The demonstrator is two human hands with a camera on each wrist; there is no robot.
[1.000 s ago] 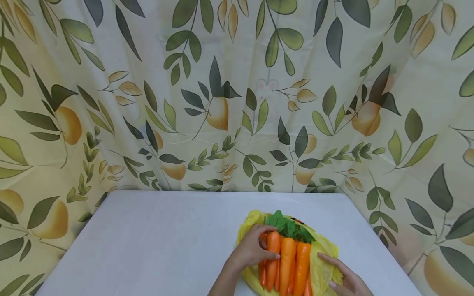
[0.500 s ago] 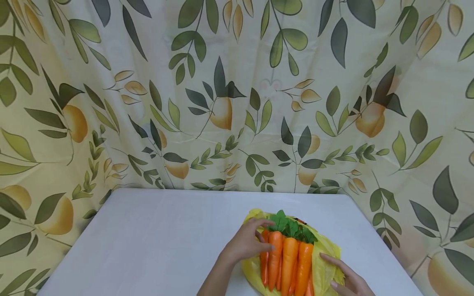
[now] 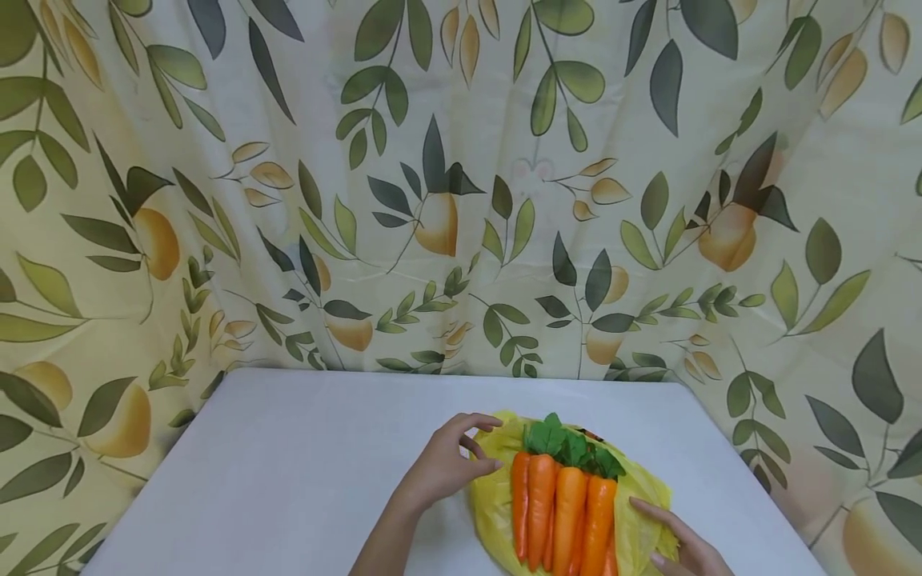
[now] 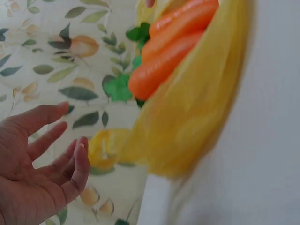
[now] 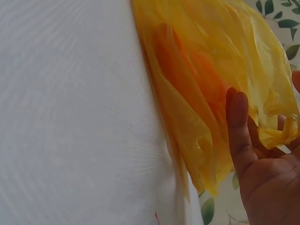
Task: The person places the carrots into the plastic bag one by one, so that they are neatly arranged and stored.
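A bunch of orange carrots with green leafy tops lies on a yellow plastic bag, which spreads out around it. My left hand is at the bag's left edge, fingers loosely bent, with nothing between them. In the left wrist view the left hand is apart from the carrots, near a loose end of the bag. At the bag's right side is my right hand, fingers extended against the plastic. The right wrist view shows this hand touching the crumpled bag.
A white table extends left of and behind the bag. Behind it hangs a curtain printed with leaves and fruit.
My left hand has come off the carrots and moved left to the bag's edge, uncovering the leftmost carrots. The right hand stays at the bag's right side. The head view has shifted slightly.
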